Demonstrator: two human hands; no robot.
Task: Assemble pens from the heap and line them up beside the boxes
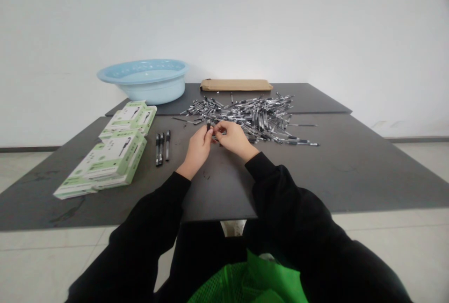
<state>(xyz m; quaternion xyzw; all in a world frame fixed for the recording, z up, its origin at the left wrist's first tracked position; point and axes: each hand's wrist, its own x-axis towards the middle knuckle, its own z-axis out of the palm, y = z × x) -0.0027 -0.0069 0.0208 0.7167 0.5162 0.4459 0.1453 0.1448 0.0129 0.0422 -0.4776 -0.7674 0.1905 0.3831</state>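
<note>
My left hand (198, 149) and my right hand (234, 139) meet over the dark table (351, 167), both pinched on one small black pen (209, 125) held upright between the fingertips. Just beyond them lies a big heap of black and clear pens (252, 113). Three black pens (162, 146) lie side by side to the left of my left hand. Black sleeves cover both forearms.
Green and white flat boxes (112, 155) are stacked at the left of the table. A pale blue basin (147, 78) stands at the back left, a brown envelope (235, 85) at the back middle. A green mesh bag (245, 284) rests on my lap.
</note>
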